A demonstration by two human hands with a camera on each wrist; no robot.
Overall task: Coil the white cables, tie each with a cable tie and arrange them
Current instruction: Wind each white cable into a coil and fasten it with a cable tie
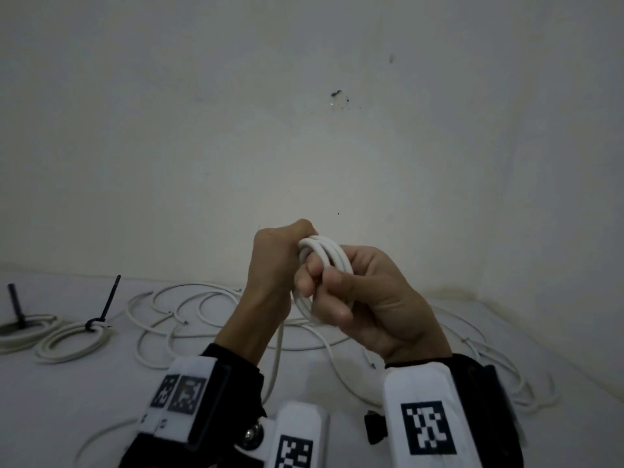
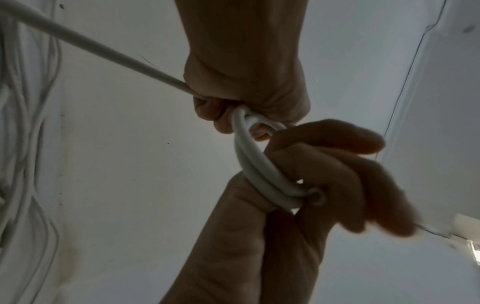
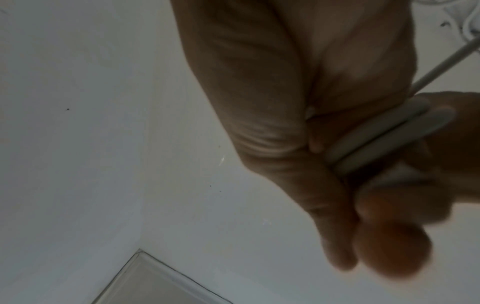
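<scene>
Winding a small coil (image 1: 324, 261) of white cable in mid-air, both hands are working at the centre of the head view, above the pale table (image 1: 84, 383). The left hand (image 1: 273, 261) is closing its grip as a fist around the coil's top, at about eleven o'clock of the loops, with the free cable (image 2: 103, 50) running out of the fist and trailing down toward the table. The right hand (image 1: 378, 298) is clamping its grip on the coil's lower side, thumb and curled fingers pinching the stacked turns together, roughly at four o'clock of the loops.

Judging progress: at nine o'clock of the head view a finished coil (image 1: 72, 342) is lying with a black tie (image 1: 108, 304) sticking up from it, and a second coil (image 1: 23, 332) with a dark tie is sitting partly cut off at the left edge. So two appear done. The coil in hand has only a few turns and no tie yet. A loose tangle (image 1: 189, 309) of cables is sprawling from ten o'clock round to three o'clock behind the hands, awaiting coiling, tying and arranging.

How many cables make up that tangle is hard to tell. Spare ties are not showing anywhere. Both wrist views are dim and blurred, and the left fingers' hold inside the fist is hidden.
</scene>
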